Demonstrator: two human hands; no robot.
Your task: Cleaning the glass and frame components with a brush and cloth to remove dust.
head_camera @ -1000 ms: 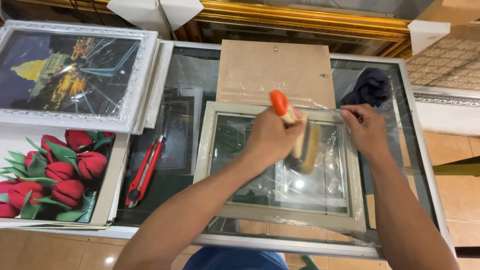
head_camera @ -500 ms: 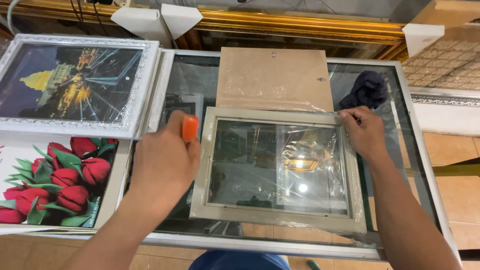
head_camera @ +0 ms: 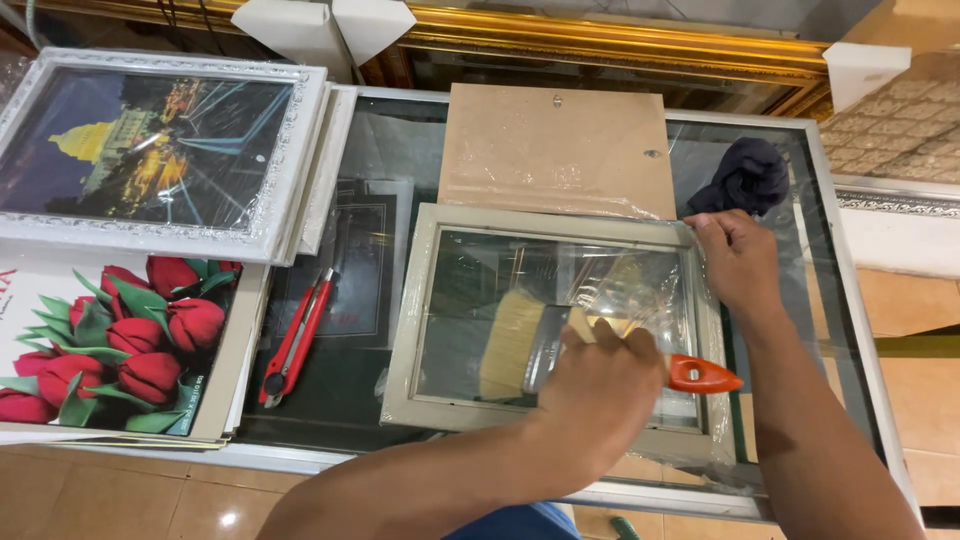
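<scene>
A pale grey picture frame (head_camera: 420, 310) with glass lies on the glass-topped table (head_camera: 845, 300), loosely wrapped in clear plastic film. My left hand (head_camera: 600, 395) grips a wide paintbrush (head_camera: 520, 345) with an orange handle, and its pale bristles lie flat on the glass, pointing left. My right hand (head_camera: 735, 262) presses down on the frame's upper right corner. A brown backing board (head_camera: 555, 150) lies just beyond the frame.
A red utility knife (head_camera: 295, 338) lies left of the frame. A white-framed night picture (head_camera: 150, 150) and a tulip print (head_camera: 120, 345) are stacked at the left. A dark cloth (head_camera: 745, 175) sits at the back right. A gold frame (head_camera: 600, 40) runs along the far edge.
My left hand swung the brush off to the frame's left side, then back over the glass; the bristles now point left on the pane. My right hand stayed on the corner.
</scene>
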